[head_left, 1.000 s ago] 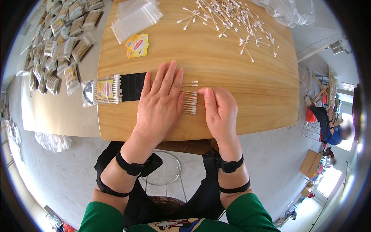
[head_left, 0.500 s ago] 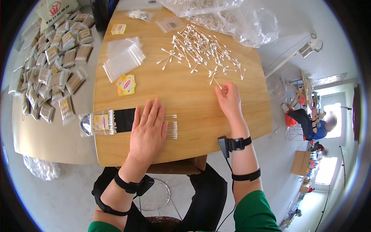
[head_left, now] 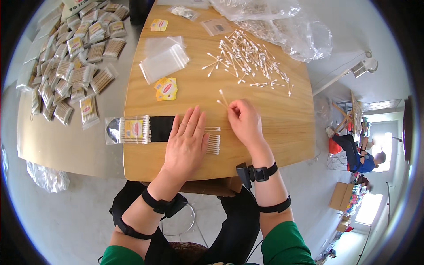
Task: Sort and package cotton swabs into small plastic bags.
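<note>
My left hand (head_left: 185, 141) lies flat with its fingers stretched out, over a row of cotton swabs (head_left: 213, 144) whose white tips stick out to its right. Left of that hand a black strip (head_left: 162, 129) shows, partly covered by it. A bag of swabs with a yellow card (head_left: 134, 129) lies at the strip's left end. Just right of the row, my right hand (head_left: 245, 122) pinches a pair of cotton swabs (head_left: 224, 98), their tips pointing up and left.
Loose swabs (head_left: 254, 57) form a pile at the back. Clear bags (head_left: 163, 62) and yellow cards (head_left: 166, 89) lie at the table's left. Many filled packs (head_left: 95, 52) cover the side table. A big plastic bag (head_left: 287, 31) spreads behind. A person (head_left: 364, 161) sits far right.
My right hand has left the pile's edge and come nearer to my left hand, with swabs in its fingers. My left hand stays flat on the row. The whole view has shifted.
</note>
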The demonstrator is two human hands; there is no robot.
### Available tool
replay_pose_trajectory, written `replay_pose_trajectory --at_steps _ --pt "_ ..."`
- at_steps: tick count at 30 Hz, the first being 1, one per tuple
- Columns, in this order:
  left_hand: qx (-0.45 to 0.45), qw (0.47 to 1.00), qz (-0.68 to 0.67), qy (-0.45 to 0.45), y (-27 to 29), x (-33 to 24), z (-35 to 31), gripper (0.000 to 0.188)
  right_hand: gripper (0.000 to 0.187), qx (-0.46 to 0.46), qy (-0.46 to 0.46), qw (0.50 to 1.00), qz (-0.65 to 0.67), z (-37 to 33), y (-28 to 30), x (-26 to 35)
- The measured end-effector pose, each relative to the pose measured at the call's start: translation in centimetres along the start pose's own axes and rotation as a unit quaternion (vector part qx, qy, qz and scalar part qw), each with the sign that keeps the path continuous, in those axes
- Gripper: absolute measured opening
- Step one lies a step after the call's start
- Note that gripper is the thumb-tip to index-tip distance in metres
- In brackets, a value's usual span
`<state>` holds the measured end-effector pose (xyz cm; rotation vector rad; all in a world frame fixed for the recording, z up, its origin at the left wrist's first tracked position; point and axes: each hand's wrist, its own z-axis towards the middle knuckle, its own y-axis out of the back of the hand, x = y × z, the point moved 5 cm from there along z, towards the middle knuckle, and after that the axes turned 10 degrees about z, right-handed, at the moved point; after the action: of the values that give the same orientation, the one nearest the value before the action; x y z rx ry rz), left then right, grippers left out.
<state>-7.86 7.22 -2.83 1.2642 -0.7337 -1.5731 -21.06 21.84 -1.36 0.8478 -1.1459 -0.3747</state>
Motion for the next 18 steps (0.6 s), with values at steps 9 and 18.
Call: replay_pose_trajectory --at_steps 9,18 --pt "-0.025 0.999 -0.036 0.010 0.8 0.1 0.1 0.048 0.008 0.045 -0.038 0.982 0.180 -0.6 0.0 1.0" --pt "-0.017 1.000 -0.021 -0.008 -0.2 -0.1 -0.3 0.038 0.028 -0.032 0.073 0.993 0.092 -6.1 0.2 2.7"
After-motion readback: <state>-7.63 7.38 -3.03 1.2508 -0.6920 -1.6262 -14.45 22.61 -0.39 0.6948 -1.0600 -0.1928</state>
